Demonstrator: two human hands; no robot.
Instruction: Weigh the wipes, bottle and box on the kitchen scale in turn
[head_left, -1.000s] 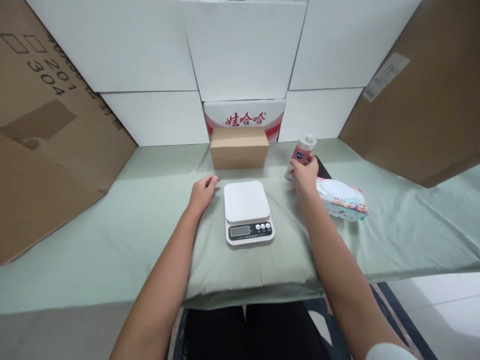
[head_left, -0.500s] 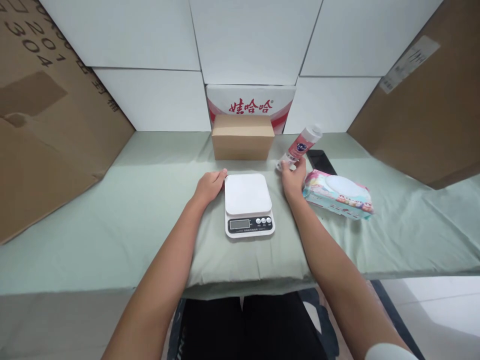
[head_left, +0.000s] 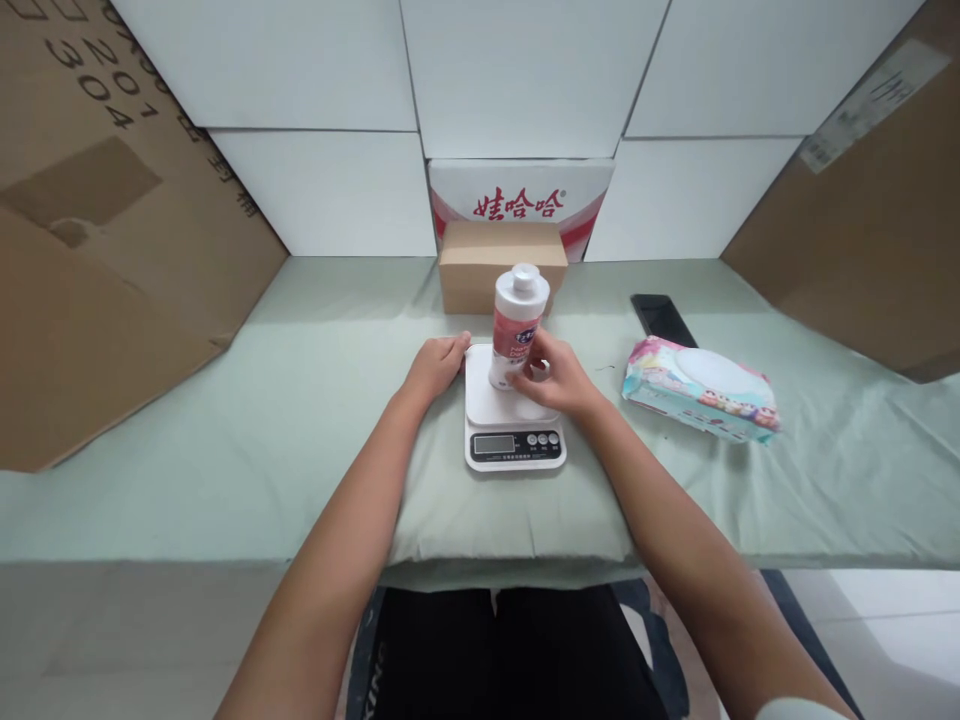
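A white kitchen scale (head_left: 495, 408) lies on the green cloth in front of me, its display and buttons facing my side. Upright on its platform, or just above it, is a pink-and-white bottle (head_left: 517, 325) with a white cap; whether its base fully rests there I cannot tell. My right hand (head_left: 559, 372) is closed around the lower part of the bottle from the right. At the scale's upper left edge, my left hand (head_left: 439, 365) grips the side, fingers together and partly hidden.
Behind the scale stands a small brown cardboard box (head_left: 465, 270), with a white-and-red carton (head_left: 450, 190) at its back. To the right lie a pack of wipes (head_left: 701, 390) and a black phone (head_left: 664, 318). Large cardboard boxes flank the green cloth (head_left: 225, 450).
My right hand has brought the bottle leftward from beside the wipes to the scale, turning it from tilted to upright. My left hand stays at the scale's edge. The view has shifted slightly.
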